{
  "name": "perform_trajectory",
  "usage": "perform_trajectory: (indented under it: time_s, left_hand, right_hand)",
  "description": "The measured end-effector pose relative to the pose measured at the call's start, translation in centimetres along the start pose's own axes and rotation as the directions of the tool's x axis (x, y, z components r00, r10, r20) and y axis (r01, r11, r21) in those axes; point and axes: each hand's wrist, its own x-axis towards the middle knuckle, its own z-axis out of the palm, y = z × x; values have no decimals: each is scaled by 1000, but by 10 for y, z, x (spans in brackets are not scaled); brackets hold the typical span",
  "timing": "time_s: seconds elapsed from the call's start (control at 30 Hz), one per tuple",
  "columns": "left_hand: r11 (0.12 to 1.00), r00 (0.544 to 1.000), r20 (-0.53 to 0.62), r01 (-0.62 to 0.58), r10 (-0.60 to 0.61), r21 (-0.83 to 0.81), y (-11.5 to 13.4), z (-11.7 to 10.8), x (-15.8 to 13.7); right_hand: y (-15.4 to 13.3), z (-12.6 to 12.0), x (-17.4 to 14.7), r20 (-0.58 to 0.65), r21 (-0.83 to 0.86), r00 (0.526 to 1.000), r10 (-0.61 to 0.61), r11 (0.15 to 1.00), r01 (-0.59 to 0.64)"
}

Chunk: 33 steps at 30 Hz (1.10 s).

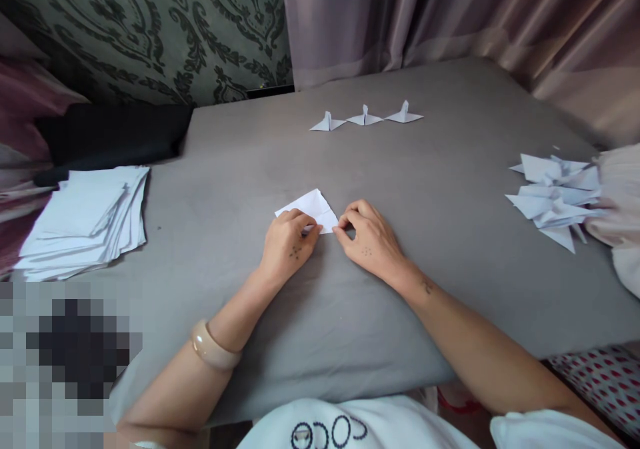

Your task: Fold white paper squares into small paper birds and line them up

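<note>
A small folded sheet of white paper [314,204] lies in front of me, with creases across it. My left hand [290,244] rests over its near left side, thumb and index finger pinching the near edge. At the paper's right corner, my right hand [367,239] has thumb and fingertip pinched together on it. Both hands cover part of the near edge, so its folds there are partly hidden.
Three folded paper cranes [365,117] stand in a row at the back. A stack of white paper [83,222] sits on the left beside a black item [113,132]. Several more folded paper pieces [557,192] are heaped at the right. Grey cloth [225,169] covers the table.
</note>
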Motion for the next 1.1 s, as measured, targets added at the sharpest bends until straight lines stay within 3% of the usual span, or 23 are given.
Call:
perform_trajectory:
  time_s: [0.43,0.7,0.9,1.0,1.1]
  left_hand:
    - [1000,1000,10,-12,12,27,-2,-1,2]
    - [1000,999,38,0,-1,30,-3,-1,3]
    - [1000,999,22,-24,24,-1,-7,4,3]
    - [999,999,10,-37,38,-25,-9,4,3]
    - [993,997,45,-52,57,-108,-14,-3,1]
  right_hand:
    - [-2,4,1,-19,-18,1000,25,1000,-25]
    - [13,-7,2,45,143,997,60,988,-66]
    - [3,-6,-8,-65,215,983,-171,960,181]
    - [-5,0,-12,4,157,967,-256,955,252]
    - [-6,4,-14,53,87,966,-252,965,247]
